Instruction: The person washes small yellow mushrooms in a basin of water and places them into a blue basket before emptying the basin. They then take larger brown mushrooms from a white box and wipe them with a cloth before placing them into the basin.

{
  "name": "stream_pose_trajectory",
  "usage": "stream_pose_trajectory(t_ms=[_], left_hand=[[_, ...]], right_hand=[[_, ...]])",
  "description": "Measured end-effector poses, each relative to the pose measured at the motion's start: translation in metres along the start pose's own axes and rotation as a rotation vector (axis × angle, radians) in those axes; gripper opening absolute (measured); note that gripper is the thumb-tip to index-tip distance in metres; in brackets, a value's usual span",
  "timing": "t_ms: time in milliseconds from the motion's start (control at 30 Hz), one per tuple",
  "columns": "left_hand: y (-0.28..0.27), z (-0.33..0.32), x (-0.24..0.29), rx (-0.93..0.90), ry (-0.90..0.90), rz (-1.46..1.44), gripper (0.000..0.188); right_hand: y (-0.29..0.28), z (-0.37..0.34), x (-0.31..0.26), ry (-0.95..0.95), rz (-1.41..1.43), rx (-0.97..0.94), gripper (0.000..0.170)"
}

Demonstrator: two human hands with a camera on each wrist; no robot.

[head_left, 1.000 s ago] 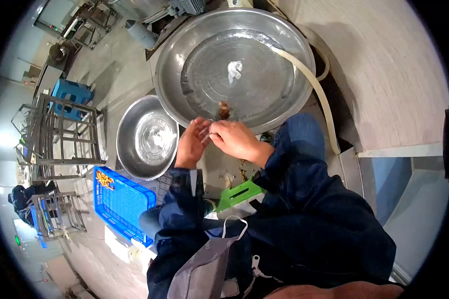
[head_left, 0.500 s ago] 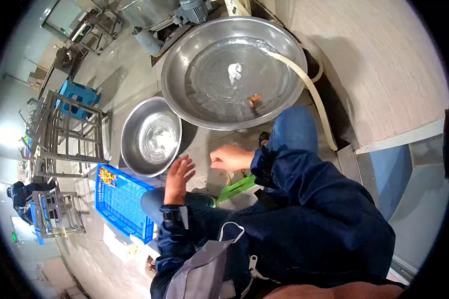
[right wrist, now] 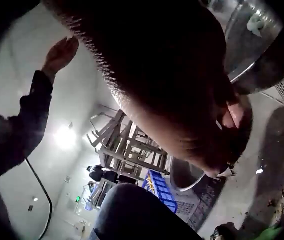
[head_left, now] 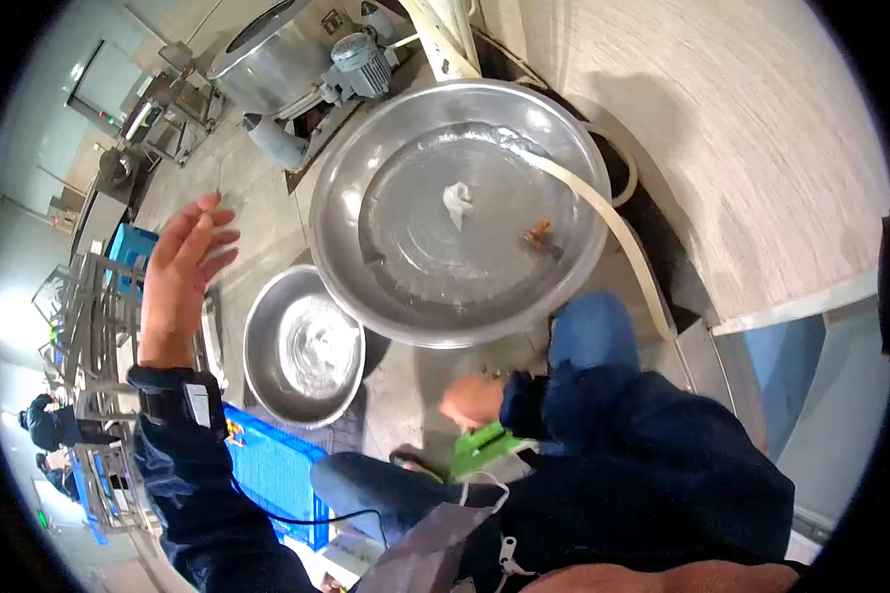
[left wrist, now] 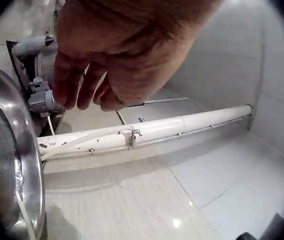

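Observation:
My left hand [head_left: 190, 247] is raised at the left of the head view, fingers apart and loosely bent. In the left wrist view the same hand [left wrist: 117, 60] hangs with its fingers pointing down. My right hand [head_left: 472, 400], blurred, is low in front of the large metal basin [head_left: 445, 336]. In the right wrist view its fingers are curled, and a small pale pointed piece [right wrist: 225, 173] sticks out at the fingertips; most of it is hidden. An orange-brown clump [head_left: 541, 237] lies in the basin's water, right of a crumpled white piece [head_left: 458, 203].
A pale hose [head_left: 623, 232] runs over the basin's right rim. A smaller metal bowl [head_left: 311, 346] stands left of it. A blue crate [head_left: 287, 484] with orange pieces and a green-topped stool [head_left: 485, 448] are near my legs. Metal racks [head_left: 89, 326] stand at far left.
My hands were together at the basin's near rim, then parted. The left hand has risen to the far left; the right has drawn back. The orange-brown clump has drifted rightward in the basin.

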State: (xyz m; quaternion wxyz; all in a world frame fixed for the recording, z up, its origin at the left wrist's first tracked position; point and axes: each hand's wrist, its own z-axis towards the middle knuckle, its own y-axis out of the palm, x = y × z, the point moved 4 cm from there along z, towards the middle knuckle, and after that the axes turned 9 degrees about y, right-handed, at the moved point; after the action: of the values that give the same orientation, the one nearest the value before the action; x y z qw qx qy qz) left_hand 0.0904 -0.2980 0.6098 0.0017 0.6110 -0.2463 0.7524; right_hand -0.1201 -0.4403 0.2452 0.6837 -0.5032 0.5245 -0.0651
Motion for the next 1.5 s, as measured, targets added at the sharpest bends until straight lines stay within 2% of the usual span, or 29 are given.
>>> stream_pose_trajectory(t_ms=[33,67,100,133,200,267,333,367,467,533,633,733,833,867,967,1000,1100,1200,1233,1267,1300,1367,1400,1433,1500], left_hand=[[0.007,0.023,0.004,-0.01,0.024,0.036,0.037],[0.011,0.049,-0.002,-0.035,0.067,0.037,0.037],[0.014,0.077,-0.009,-0.057,0.111,0.033,0.038],[0.02,0.104,-0.02,-0.054,0.156,0.024,0.037],[0.028,0.157,-0.046,-0.06,0.221,0.03,0.037],[0.035,0.209,-0.071,-0.051,0.298,0.026,0.037],[0.055,0.253,-0.063,-0.031,0.41,0.067,0.038],[0.064,0.272,-0.055,-0.014,0.454,0.086,0.04],[0.087,0.33,-0.007,0.045,0.632,0.337,0.045],[0.095,0.381,0.023,0.051,0.771,0.439,0.049],[0.109,0.448,0.074,0.108,0.841,0.681,0.053],[0.136,0.504,0.12,0.271,1.138,1.185,0.059],[0.18,0.527,0.177,0.335,1.3,1.65,0.058],[0.192,0.539,0.188,0.33,1.114,2.027,0.057],[0.19,0.576,0.2,0.267,0.869,2.31,0.055],[0.183,0.575,0.2,0.305,1.028,2.323,0.051],[0.152,0.575,0.182,0.316,0.829,2.311,0.049],[0.095,0.572,0.136,0.482,0.767,2.023,0.049],[0.071,0.568,0.123,0.493,0.87,1.889,0.051],[0.051,0.565,0.11,0.487,0.953,1.745,0.053],[0.046,0.544,0.087,0.429,0.998,1.575,0.056],[0.045,0.482,0.044,0.306,1.053,1.211,0.064],[0.053,0.435,0.019,0.239,0.853,1.107,0.064],[0.046,0.401,-0.017,0.153,0.85,1.059,0.06],[0.043,0.316,-0.077,0.075,0.647,0.971,0.057]], right_hand=[[0.004,-0.008,0.003,-0.165,0.152,0.279,0.016],[0.026,-0.004,0.013,-0.158,0.166,0.244,0.015],[0.021,-0.006,0.005,-0.007,-0.011,0.066,0.015],[0.003,-0.007,-0.004,-0.037,-0.042,0.051,0.019],[-0.013,0.004,-0.005,0.114,0.118,-0.131,0.022],[-0.01,0.01,0.003,0.175,0.202,-0.194,0.023],[-0.008,0.013,0.014,0.235,0.239,-0.235,0.024],[-0.009,0.008,0.017,0.188,0.211,-0.155,0.024],[-0.029,0.016,0.026,0.186,0.293,-0.305,0.022],[-0.052,0.026,0.036,0.167,0.3,-0.279,0.022],[-0.08,0.035,0.048,0.164,0.319,-0.243,0.022],[-0.104,0.04,0.056,0.162,0.36,-0.206,0.022],[-0.124,0.042,0.065,0.163,0.395,-0.179,0.022],[-0.13,0.04,0.067,0.167,0.409,-0.171,0.022],[-0.144,0.042,0.071,0.172,0.444,-0.138,0.023],[-0.147,0.043,0.073,0.17,0.454,-0.124,0.023],[-0.147,0.045,0.072,0.164,0.486,-0.089,0.023],[-0.131,0.046,0.06,0.12,0.52,0.024,0.024],[-0.12,0.045,0.053,0.122,0.545,0.038,0.024],[-0.126,0.048,0.058,0.221,0.558,-0.08,0.024],[-0.118,0.043,0.05,0.326,0.59,-0.215,0.024],[-0.094,0.043,0.042,0.304,0.469,-0.261,0.022],[-0.077,0.039,0.036,0.322,0.462,-0.268,0.021],[-0.061,0.036,0.028,0.334,0.437,-0.264,0.021],[-0.041,0.031,0.01,0.28,0.348,-0.053,0.023]])
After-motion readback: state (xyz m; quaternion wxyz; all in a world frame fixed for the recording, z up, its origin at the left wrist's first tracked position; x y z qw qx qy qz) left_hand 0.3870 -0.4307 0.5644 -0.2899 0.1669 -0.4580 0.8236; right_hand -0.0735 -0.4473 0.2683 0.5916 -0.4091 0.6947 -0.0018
